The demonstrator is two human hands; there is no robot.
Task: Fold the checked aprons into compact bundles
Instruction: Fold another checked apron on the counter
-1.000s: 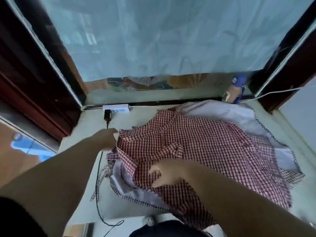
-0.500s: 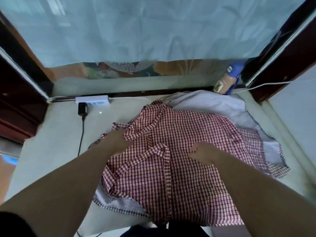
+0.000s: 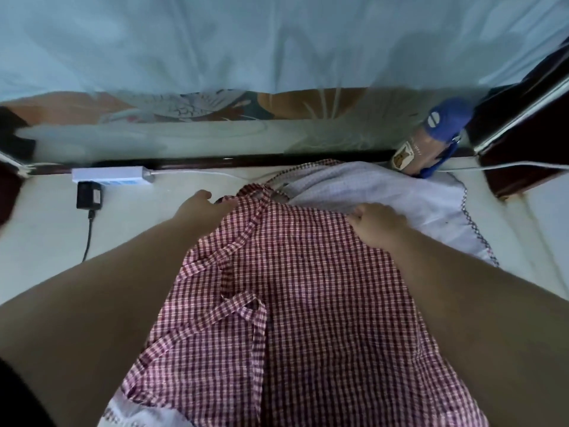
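Head view. At upper right, leaning at the far edge of the surface: one bottle (image 3: 431,140), blue cap, tan body with a label; contents impossible to tell. Across centre and lower frame, spread over a pale surface (image 3: 46,229): red checked apron (image 3: 323,303), straps lying across it, on top of a white cloth (image 3: 385,192) with checked trim that reaches toward the right. Grips the apron's top edge at both corners: left hand (image 3: 197,208) with fingers curled into the cloth, right hand (image 3: 375,223) with fingers bent over, pinching the fold. At upper left: one white power strip (image 3: 107,175), one black adapter (image 3: 89,195) just below it, cable trailing down. Behind, pale blue curtain (image 3: 277,41); dark wood frame (image 3: 523,134) at right. One red apron, one white cloth, two hands.
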